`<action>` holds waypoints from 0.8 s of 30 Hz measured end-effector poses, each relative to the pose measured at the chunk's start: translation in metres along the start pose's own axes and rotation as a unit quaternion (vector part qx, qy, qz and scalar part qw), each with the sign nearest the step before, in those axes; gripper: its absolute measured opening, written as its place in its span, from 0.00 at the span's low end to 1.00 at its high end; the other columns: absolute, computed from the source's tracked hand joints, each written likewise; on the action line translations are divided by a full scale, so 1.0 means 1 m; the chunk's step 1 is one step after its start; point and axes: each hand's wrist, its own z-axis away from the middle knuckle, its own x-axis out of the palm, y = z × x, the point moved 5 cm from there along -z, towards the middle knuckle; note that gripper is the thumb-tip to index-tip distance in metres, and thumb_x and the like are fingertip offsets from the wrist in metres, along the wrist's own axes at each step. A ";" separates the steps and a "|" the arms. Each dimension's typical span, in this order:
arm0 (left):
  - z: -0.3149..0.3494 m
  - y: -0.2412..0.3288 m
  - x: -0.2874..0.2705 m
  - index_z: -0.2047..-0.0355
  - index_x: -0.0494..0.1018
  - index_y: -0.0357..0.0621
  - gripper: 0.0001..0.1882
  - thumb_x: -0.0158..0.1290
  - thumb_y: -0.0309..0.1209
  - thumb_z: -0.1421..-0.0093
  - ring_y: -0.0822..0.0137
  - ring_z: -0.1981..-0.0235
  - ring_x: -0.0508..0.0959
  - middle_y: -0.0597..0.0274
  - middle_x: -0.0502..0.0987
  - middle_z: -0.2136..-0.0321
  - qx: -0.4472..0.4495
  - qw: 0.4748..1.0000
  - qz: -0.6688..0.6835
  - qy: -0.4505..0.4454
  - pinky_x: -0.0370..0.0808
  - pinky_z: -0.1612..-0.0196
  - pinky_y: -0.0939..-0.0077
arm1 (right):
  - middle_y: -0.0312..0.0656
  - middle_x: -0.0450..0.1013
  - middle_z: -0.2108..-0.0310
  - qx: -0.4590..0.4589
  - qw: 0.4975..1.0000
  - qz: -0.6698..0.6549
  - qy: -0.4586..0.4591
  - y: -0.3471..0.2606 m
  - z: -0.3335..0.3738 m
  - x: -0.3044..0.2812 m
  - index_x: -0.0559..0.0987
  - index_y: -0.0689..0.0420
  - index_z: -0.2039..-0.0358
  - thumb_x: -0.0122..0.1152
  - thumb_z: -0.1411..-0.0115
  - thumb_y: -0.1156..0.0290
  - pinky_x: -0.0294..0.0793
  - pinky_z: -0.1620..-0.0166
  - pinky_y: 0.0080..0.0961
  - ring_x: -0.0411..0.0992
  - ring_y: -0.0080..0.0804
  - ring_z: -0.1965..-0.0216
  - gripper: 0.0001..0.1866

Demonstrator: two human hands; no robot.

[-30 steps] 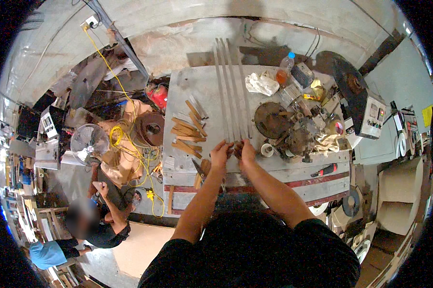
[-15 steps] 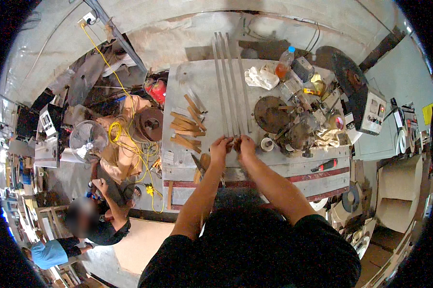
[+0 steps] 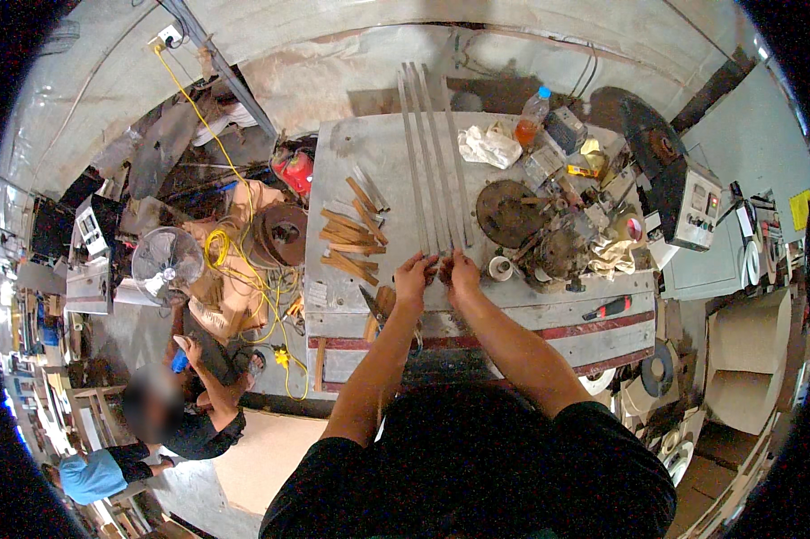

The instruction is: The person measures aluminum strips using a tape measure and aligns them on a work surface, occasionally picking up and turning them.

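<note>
Several long, thin grey metal strips (image 3: 431, 166) lie side by side on the workbench, running from its far edge back toward me. At their near ends, my left hand (image 3: 414, 277) is closed with thumb and fingers on the strip ends. Just beside it, my right hand (image 3: 460, 273) is also closed on the near ends. My fingers hide exactly which strips each hand pinches. Short brown wooden pieces (image 3: 349, 235) are piled left of the strips. A pair of scissors (image 3: 374, 310) lies by my left forearm, partly covered by it.
Right of the strips stand a white cup (image 3: 501, 268), a round dark metal plate (image 3: 510, 215), a bottle (image 3: 532, 119) with a blue cap and a white cloth (image 3: 489, 145). A red-and-black tool (image 3: 608, 308) lies near the front edge. Left of the workbench (image 3: 342, 144), a person (image 3: 198, 422) sits near a fan (image 3: 167, 259).
My hands stay at the strip ends and have shifted only slightly. The seated person's hand has moved, and a blue thing shows in it now.
</note>
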 end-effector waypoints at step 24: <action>0.043 0.031 -0.013 0.65 0.69 0.35 0.13 0.44 0.34 0.37 0.73 0.82 0.72 0.53 0.80 0.73 0.024 0.994 -0.088 0.062 0.67 0.80 0.79 | 0.35 0.69 0.77 0.076 0.988 -0.010 -0.136 0.007 0.062 -0.001 0.72 0.55 0.69 0.51 0.35 0.62 0.65 0.77 0.26 0.67 0.26 0.78 0.11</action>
